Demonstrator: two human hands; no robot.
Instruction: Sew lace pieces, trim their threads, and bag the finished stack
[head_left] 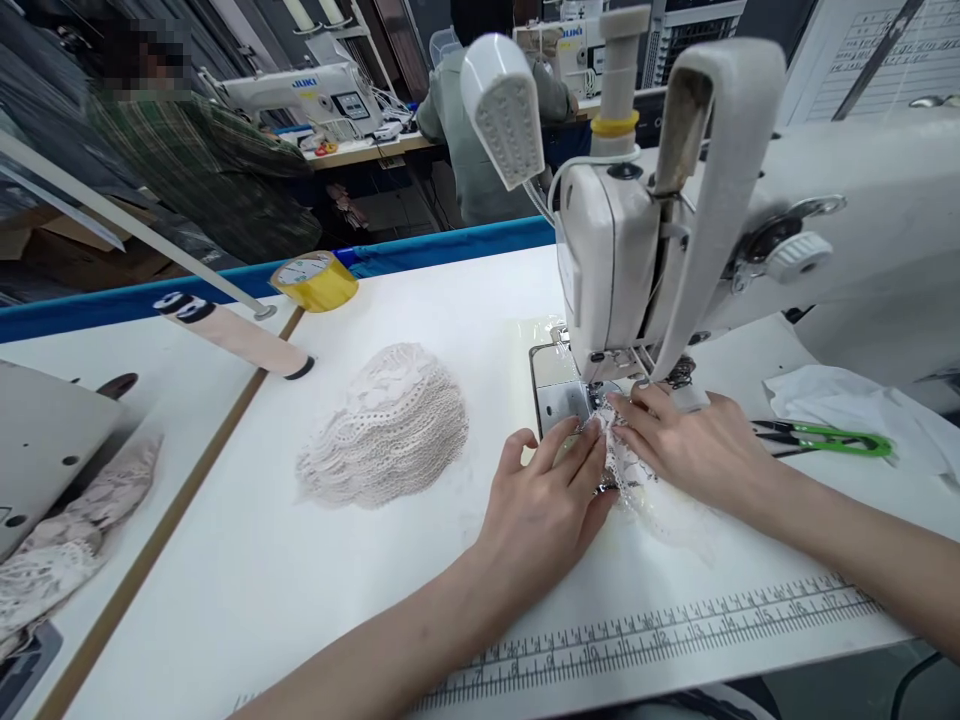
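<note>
A strip of white lace [619, 460] lies under the needle area of a white sewing machine [611, 265], partly over its metal plate [556, 385]. My left hand [544, 500] is closed on the lace's left side, fingertips close to the presser foot and thumb near the lower edge. From the right, my right hand [694, 440] pinches the same lace beside the needle. My fingers and the machine head hide the needle point and part of the lace. Left of my hands rests a heaped stack of lace pieces [386, 425].
Green-handled thread snips [832, 438] and white cloth [862, 410] lie right. A yellow tape roll [319, 283] and pinkish cylinder [240, 340] are at the back left. A printed ruler [660, 640] runs along the front edge. Two people [202, 170] sit beyond, near other machines.
</note>
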